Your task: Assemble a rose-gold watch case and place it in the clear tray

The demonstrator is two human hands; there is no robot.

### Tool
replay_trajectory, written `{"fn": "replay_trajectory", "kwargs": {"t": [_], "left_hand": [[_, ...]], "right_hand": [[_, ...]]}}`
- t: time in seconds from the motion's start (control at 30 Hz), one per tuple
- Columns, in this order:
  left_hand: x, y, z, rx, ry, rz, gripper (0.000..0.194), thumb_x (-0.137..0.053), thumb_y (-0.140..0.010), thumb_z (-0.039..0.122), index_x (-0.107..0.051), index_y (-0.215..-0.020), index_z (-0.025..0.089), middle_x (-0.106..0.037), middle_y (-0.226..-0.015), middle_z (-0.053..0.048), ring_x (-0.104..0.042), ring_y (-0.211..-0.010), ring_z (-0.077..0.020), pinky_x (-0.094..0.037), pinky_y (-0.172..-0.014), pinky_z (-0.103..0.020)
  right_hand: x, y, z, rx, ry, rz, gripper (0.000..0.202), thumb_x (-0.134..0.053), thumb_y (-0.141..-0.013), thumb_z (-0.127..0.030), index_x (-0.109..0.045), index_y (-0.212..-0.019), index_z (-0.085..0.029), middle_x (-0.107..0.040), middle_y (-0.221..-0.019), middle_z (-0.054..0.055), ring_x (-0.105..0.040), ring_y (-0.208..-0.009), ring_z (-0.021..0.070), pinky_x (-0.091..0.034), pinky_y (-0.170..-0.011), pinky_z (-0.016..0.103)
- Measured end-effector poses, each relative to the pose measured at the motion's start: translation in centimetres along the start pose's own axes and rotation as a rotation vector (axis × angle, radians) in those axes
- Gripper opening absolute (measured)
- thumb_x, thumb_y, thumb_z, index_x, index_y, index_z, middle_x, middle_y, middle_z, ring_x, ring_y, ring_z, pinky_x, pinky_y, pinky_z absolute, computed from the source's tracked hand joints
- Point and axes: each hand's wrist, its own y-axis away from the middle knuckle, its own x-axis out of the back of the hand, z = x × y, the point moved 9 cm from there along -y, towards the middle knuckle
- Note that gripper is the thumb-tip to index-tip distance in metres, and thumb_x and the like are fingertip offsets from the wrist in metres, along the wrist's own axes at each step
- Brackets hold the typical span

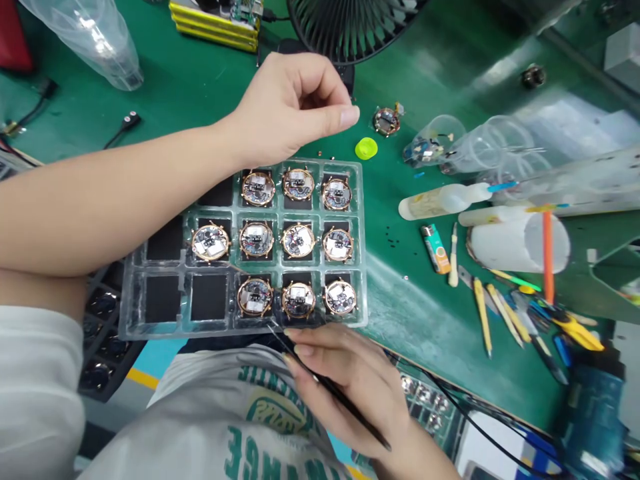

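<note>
My right hand [355, 380] grips a pair of black tweezers [353, 408], their thin tips near the front edge of a clear plastic tray [366, 267]. Several open watch cases [257, 238] with gold-coloured rims and exposed electronics sit in the tray's compartments; some compartments at the left show only black pads [163, 298]. Beyond the tray's back edge, my left hand [300, 107] hovers with thumb and curled fingers pinched together; anything between them is hidden or too small to make out. My left forearm crosses over the tray's back left corner and covers part of it.
Right of my left hand lie a yellow-green disc [367, 149] and a loose round watch part [387, 122]. A black fan [355, 30] stands behind. Clear cups [435, 140], a lighter [435, 250], several hand tools [483, 313] and a teal power tool [593, 413] crowd the right side.
</note>
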Motion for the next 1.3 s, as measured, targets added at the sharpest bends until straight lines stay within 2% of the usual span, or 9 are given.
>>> {"fn": "replay_trajectory", "kwargs": {"t": [0.13,0.2,0.37,0.7,0.83,0.93,1.1,1.3], "left_hand": [[0.3,-0.2,-0.3,-0.009,0.035,0.022,0.035,-0.087,-0.091,0.047,-0.071,-0.08,0.017,-0.06,-0.07,0.003,-0.044,-0.062,-0.007,-0.035,-0.058,-0.026],[0.3,-0.1,-0.4,-0.006,0.042,0.022,0.038,-0.087,-0.09,0.051,-0.071,-0.08,0.017,-0.057,-0.068,0.003,-0.042,-0.061,-0.0074,-0.032,-0.056,-0.028],[0.2,0.2,0.0,-0.001,-0.011,0.01,0.033,-0.087,-0.091,0.044,-0.074,-0.082,0.015,-0.06,-0.07,0.001,-0.046,-0.063,-0.0084,-0.033,-0.058,-0.029],[0.1,0.4,0.1,-0.001,-0.023,0.027,0.03,-0.087,-0.087,0.043,-0.075,-0.079,0.017,-0.062,-0.068,0.0,-0.046,-0.061,-0.0085,-0.034,-0.058,-0.03],[0.0,0.6,0.7,-0.026,-0.054,0.019,0.022,-0.085,-0.088,0.036,-0.077,-0.081,0.017,-0.065,-0.07,0.0,-0.047,-0.061,-0.0073,-0.035,-0.058,-0.028],[0.0,0.7,1.0,-0.05,-0.08,0.0,0.019,-0.085,-0.09,0.034,-0.078,-0.083,0.018,-0.067,-0.072,0.001,-0.049,-0.062,-0.0079,-0.037,-0.058,-0.028],[-0.6,0.8,1.5,-0.112,-0.123,-0.095,0.017,-0.088,-0.09,0.038,-0.08,-0.084,0.025,-0.074,-0.076,0.0,-0.057,-0.067,-0.0126,-0.044,-0.06,-0.032],[-0.9,1.4,2.7,-0.153,-0.152,-0.09,0.014,-0.08,-0.096,0.034,-0.083,-0.084,0.027,-0.079,-0.086,-0.001,-0.072,-0.081,-0.0169,-0.056,-0.073,-0.036]], "right_hand": [[0.1,0.8,-0.2,0.026,0.062,0.051,0.028,-0.077,-0.089,-0.001,-0.072,-0.113,-0.015,-0.084,-0.108,0.012,-0.084,-0.091,0.0178,-0.073,-0.08,0.029],[0.7,1.4,0.3,-0.01,0.084,0.069,0.029,-0.076,-0.089,-0.002,-0.072,-0.113,-0.018,-0.084,-0.107,0.011,-0.084,-0.093,0.0193,-0.074,-0.081,0.032],[2.5,2.7,1.4,-0.103,0.109,0.13,0.031,-0.075,-0.089,-0.001,-0.071,-0.113,-0.022,-0.084,-0.106,0.009,-0.084,-0.094,0.0205,-0.074,-0.08,0.034],[1.9,2.4,1.6,-0.083,0.128,0.097,0.03,-0.075,-0.091,0.0,-0.071,-0.114,-0.019,-0.084,-0.109,0.011,-0.084,-0.101,0.0192,-0.073,-0.088,0.031],[1.8,2.3,1.4,-0.068,0.152,0.075,0.03,-0.075,-0.091,0.001,-0.071,-0.114,-0.018,-0.084,-0.106,0.01,-0.084,-0.102,0.0193,-0.073,-0.089,0.031],[1.8,2.2,1.4,-0.062,0.149,0.075,0.029,-0.074,-0.092,0.0,-0.071,-0.114,-0.018,-0.084,-0.107,0.01,-0.085,-0.101,0.0197,-0.073,-0.089,0.032],[1.8,1.9,1.4,-0.021,0.152,0.08,0.029,-0.074,-0.091,0.0,-0.072,-0.114,-0.017,-0.085,-0.105,0.011,-0.085,-0.097,0.0213,-0.074,-0.087,0.034],[2.2,2.1,1.1,-0.013,0.162,0.118,0.029,-0.073,-0.09,0.001,-0.073,-0.113,-0.017,-0.085,-0.107,0.012,-0.086,-0.096,0.0213,-0.074,-0.084,0.033]]}}
